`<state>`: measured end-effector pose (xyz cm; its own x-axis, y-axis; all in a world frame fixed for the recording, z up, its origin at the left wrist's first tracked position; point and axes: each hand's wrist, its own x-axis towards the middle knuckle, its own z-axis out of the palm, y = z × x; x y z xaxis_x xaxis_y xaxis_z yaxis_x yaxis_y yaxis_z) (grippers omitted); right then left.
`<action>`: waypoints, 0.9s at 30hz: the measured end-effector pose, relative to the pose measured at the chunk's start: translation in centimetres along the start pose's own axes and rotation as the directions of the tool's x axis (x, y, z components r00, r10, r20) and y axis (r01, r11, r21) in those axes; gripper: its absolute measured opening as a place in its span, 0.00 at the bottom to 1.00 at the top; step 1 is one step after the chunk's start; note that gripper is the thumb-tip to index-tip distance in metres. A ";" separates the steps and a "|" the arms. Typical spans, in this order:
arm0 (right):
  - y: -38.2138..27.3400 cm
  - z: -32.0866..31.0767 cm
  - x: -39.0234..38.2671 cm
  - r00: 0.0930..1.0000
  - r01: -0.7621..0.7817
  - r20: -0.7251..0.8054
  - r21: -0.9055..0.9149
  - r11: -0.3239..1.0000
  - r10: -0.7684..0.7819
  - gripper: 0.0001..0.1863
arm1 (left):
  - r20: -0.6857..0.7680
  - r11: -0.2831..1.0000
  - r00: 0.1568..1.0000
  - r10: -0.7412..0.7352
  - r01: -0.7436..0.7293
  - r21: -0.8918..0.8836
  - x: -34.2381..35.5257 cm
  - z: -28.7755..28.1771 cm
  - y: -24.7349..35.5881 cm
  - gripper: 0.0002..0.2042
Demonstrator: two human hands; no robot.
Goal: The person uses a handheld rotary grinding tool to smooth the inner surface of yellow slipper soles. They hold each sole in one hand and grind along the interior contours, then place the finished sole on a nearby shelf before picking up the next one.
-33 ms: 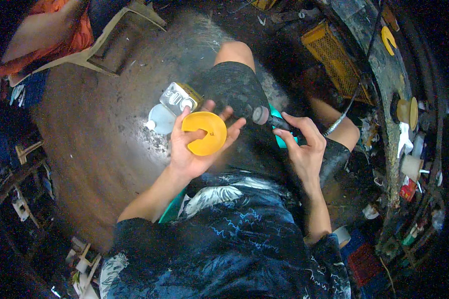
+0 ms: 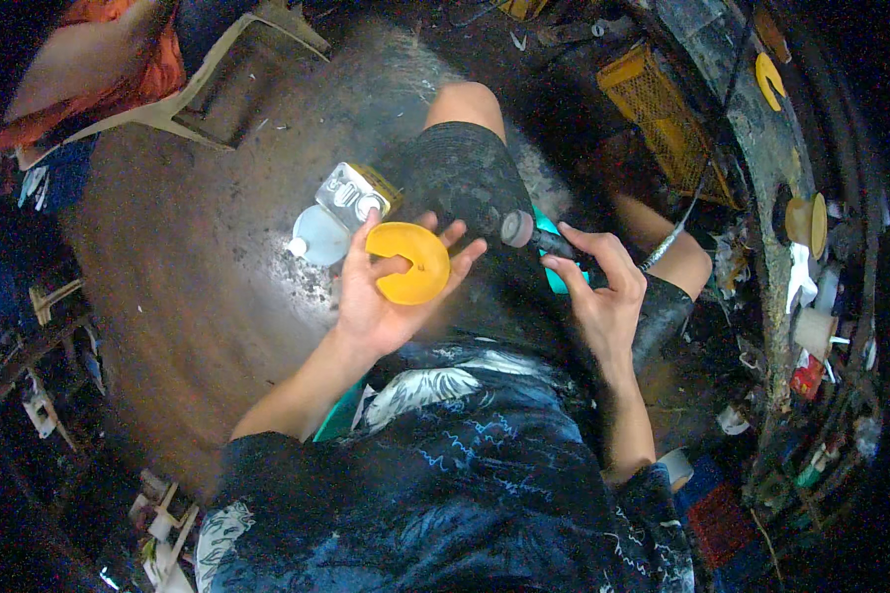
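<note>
My left hand (image 2: 366, 318) is palm up with a yellow slotted disc (image 2: 417, 279) resting in it, fingers spread behind and beside the disc. My right hand (image 2: 608, 306) pinches a black cylindrical tool (image 2: 549, 243) with a greyish round end (image 2: 516, 229); a cord or hose (image 2: 669, 247) runs behind it. A teal object (image 2: 569, 279) shows under the tool, by my dark shorts (image 2: 445, 168). Just beyond my left fingers, on the worn floor (image 2: 198, 296), are a metal can (image 2: 344, 185) and a translucent bottle (image 2: 321, 237) with a white cap.
A pale chair (image 2: 208, 138) and another person's limb with orange cloth (image 2: 143, 69) are upper left. A yellow crate (image 2: 653, 109) is upper right. Along the right runs a worn ledge (image 2: 761, 296) with yellow pieces (image 2: 766, 79) and clutter. More clutter lines the left edge.
</note>
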<state>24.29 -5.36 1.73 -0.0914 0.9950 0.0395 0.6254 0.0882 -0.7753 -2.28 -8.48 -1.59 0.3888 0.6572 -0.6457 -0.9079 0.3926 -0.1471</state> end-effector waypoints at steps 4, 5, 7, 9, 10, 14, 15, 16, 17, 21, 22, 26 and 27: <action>0.1 0.1 -0.3 0.999 0.034 -0.030 0.010 0.999 -0.034 0.19 | -0.080 0.993 0.994 -0.070 0.062 -0.101 -0.9 0.2 0.1 0.30; 0.1 0.1 -0.3 0.999 0.037 -0.023 0.013 0.999 -0.037 0.19 | 0.002 0.996 0.998 -0.062 0.062 -0.067 -1.2 0.2 0.2 0.30; 0.1 0.3 -0.3 0.999 0.048 -0.022 0.020 0.999 -0.048 0.19 | -0.098 0.999 0.995 -0.032 0.030 -0.027 -1.6 0.2 0.4 0.30; 0.0 0.4 -0.4 0.998 0.068 -0.010 0.003 0.998 -0.068 0.19 | -0.060 0.996 0.994 -0.091 0.090 -0.020 -2.0 0.1 0.7 0.29; 0.0 0.4 -0.3 0.996 0.085 -0.007 -0.008 0.996 -0.085 0.19 | -0.020 0.989 0.989 -0.145 0.145 -0.006 -2.1 0.2 0.7 0.29; -0.4 0.3 -0.3 0.998 0.064 -0.013 0.009 0.998 -0.064 0.18 | -0.117 0.989 0.982 -0.145 0.145 -0.010 -2.6 0.7 0.0 0.31; -0.5 0.3 -0.3 0.999 0.049 -0.013 0.006 0.999 -0.049 0.18 | -0.106 0.992 0.986 -0.126 0.128 0.009 -2.5 0.9 -0.1 0.31; -0.5 0.2 -0.4 0.999 0.032 -0.013 0.002 0.999 -0.032 0.18 | -0.062 0.994 0.993 -0.102 0.104 0.036 -2.5 1.1 0.0 0.32; -0.5 0.1 -0.3 0.999 0.047 -0.007 0.002 0.999 -0.047 0.18 | -0.097 0.994 0.994 -0.057 0.065 0.089 -2.1 1.2 0.1 0.32; -0.5 0.3 -0.2 0.995 0.099 -0.010 0.011 0.995 -0.099 0.19 | -0.011 0.945 0.999 0.038 -0.032 0.325 -0.2 1.6 0.9 0.31; -0.5 0.4 -0.2 0.995 0.101 -0.010 0.009 0.995 -0.101 0.19 | -0.003 0.920 0.999 0.051 -0.046 0.388 0.2 1.6 1.1 0.30; -0.1 1.4 -0.2 0.992 0.122 0.023 -0.002 0.993 -0.122 0.20 | 0.073 0.805 0.996 0.047 -0.081 0.587 1.7 1.7 2.3 0.28; 0.2 1.9 -0.1 0.992 0.123 0.042 -0.019 0.992 -0.122 0.19 | 0.053 0.771 0.997 0.059 -0.079 0.632 2.1 1.7 2.5 0.28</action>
<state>22.95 -5.50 0.43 -0.1993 0.9741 0.1072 0.6239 0.2105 -0.7526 -3.49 -4.97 -2.01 0.3422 0.7125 -0.6126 -0.6315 0.6572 0.4116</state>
